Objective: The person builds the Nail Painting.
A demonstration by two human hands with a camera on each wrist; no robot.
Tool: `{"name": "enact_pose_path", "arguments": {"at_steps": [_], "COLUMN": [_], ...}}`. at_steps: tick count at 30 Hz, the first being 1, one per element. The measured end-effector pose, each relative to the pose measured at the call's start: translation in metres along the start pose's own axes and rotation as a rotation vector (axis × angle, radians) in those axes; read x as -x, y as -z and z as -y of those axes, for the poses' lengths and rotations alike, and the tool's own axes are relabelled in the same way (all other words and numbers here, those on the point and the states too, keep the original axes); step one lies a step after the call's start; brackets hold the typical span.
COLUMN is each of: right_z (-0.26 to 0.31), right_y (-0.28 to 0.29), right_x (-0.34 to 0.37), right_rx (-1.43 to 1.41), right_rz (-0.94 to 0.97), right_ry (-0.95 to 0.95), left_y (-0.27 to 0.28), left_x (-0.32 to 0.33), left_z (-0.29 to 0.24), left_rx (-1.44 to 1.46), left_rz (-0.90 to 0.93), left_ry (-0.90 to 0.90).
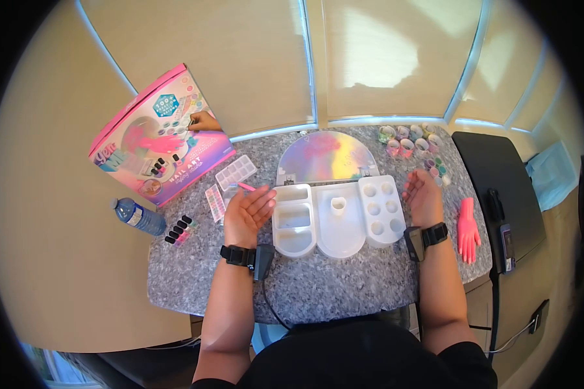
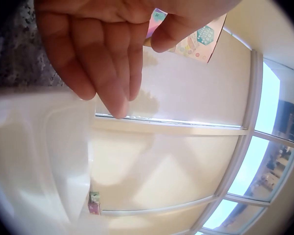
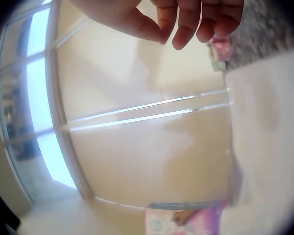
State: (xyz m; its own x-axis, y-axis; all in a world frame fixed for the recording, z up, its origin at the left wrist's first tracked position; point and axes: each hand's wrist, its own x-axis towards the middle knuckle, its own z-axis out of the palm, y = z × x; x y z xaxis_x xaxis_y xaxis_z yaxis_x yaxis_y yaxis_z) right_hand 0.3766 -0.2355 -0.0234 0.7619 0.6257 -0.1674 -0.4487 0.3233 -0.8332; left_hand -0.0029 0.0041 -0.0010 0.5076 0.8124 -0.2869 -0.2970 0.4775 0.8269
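Both hands are held palm-inward on either side of a white plastic nail station. My left hand (image 1: 248,211) is beside the tray with rectangular compartments (image 1: 276,223), fingers extended and relaxed, holding nothing. On the other side, my right hand (image 1: 425,200) hovers near the tray with round wells (image 1: 398,227), its fingers loosely bent and nothing in them. Between the two trays lies a rounded middle base (image 1: 341,241) with a short white holder (image 1: 338,205) on it. A pastel half-round panel (image 1: 324,155) stands at the back of the base.
To the left are a nail art box (image 1: 169,139), a water bottle (image 1: 139,216), several black-capped polish bottles (image 1: 180,229), a sticker sheet (image 1: 215,203) and a clear compartment case (image 1: 236,172). Small cups (image 1: 406,148) stand back right. A pink model hand (image 1: 468,232) lies at the granite table's (image 1: 344,292) right.
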Motion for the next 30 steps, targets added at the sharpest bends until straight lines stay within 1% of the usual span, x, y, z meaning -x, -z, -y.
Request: {"name": "enact_pose_path", "arguments": {"at_steps": [1, 3, 4, 6, 7, 9, 10, 12, 13, 15, 16, 18, 19, 21, 22, 24, 25, 27, 28, 30], "right_z": [0.008, 0.033, 0.048, 0.075, 0.079, 0.085, 0.089, 0.093, 0.094, 0.095, 0.094, 0.088, 0.087, 0.085, 0.083, 0.084, 0.083, 0.082, 0.084, 0.083], "right_y": [0.002, 0.007, 0.011, 0.025, 0.034, 0.047, 0.049, 0.053, 0.048, 0.039, 0.041, 0.046, 0.044, 0.037, 0.035, 0.033, 0.035, 0.037, 0.036, 0.033], "right_x": [-0.003, -0.018, -0.027, -0.043, -0.049, -0.06, -0.065, -0.076, -0.076, -0.075, -0.081, -0.095, -0.095, -0.09, -0.087, -0.085, -0.089, -0.101, -0.1, -0.094], "right_rx": [0.0, 0.479, 0.477, 1.276, 1.275, 1.749, 1.75, 1.698, 1.698, 1.828, 1.829, 1.8, 1.795, 1.916, 1.912, 1.968, 1.973, 2.049, 2.052, 1.877], "right_rz": [-0.009, -0.086, -0.087, -0.092, -0.093, -0.231, -0.234, -0.127, -0.127, -0.138, -0.136, -0.074, -0.074, -0.108, -0.108, -0.155, -0.159, -0.162, -0.169, -0.153], "right_ry": [-0.001, 0.334, 0.335, 0.773, 0.771, 0.796, 0.795, 0.598, 0.597, 0.553, 0.548, 0.493, 0.492, 0.599, 0.594, 0.512, 0.508, 0.437, 0.443, 0.479], "left_y": [0.0, 0.002, 0.007, 0.016, 0.015, 0.009, 0.007, 0.005, 0.007, 0.014, 0.016, 0.022, 0.017, -0.001, -0.007, -0.016, -0.016, -0.015, -0.019, -0.025], "left_x": [0.001, 0.001, -0.002, -0.008, -0.007, -0.005, -0.004, -0.004, -0.005, -0.01, -0.009, -0.007, -0.001, 0.017, 0.025, 0.037, 0.038, 0.037, 0.036, 0.033], "left_z": [-0.001, -0.005, -0.006, -0.004, -0.003, 0.0, 0.001, 0.002, 0.002, 0.004, 0.008, 0.013, 0.013, 0.012, 0.01, 0.008, 0.007, 0.002, -0.001, -0.009], "left_rx": [-0.003, -0.071, -0.073, -0.113, -0.115, -0.121, -0.121, -0.112, -0.113, 0.063, 0.061, 0.045, 0.04, -0.066, -0.071, -0.358, -0.356, -0.488, -0.483, -0.526], "left_rz": [0.003, 0.021, 0.023, 0.079, 0.078, -0.016, -0.014, -0.127, -0.127, -0.054, -0.057, 0.006, 0.005, -0.097, -0.099, -0.019, -0.015, 0.068, 0.074, 0.032], "left_ry": [0.008, 0.047, 0.046, 0.084, 0.085, -0.01, -0.008, -0.041, -0.04, 0.064, 0.067, 0.017, 0.016, 0.008, 0.01, -0.079, -0.074, -0.131, -0.135, -0.17]}}
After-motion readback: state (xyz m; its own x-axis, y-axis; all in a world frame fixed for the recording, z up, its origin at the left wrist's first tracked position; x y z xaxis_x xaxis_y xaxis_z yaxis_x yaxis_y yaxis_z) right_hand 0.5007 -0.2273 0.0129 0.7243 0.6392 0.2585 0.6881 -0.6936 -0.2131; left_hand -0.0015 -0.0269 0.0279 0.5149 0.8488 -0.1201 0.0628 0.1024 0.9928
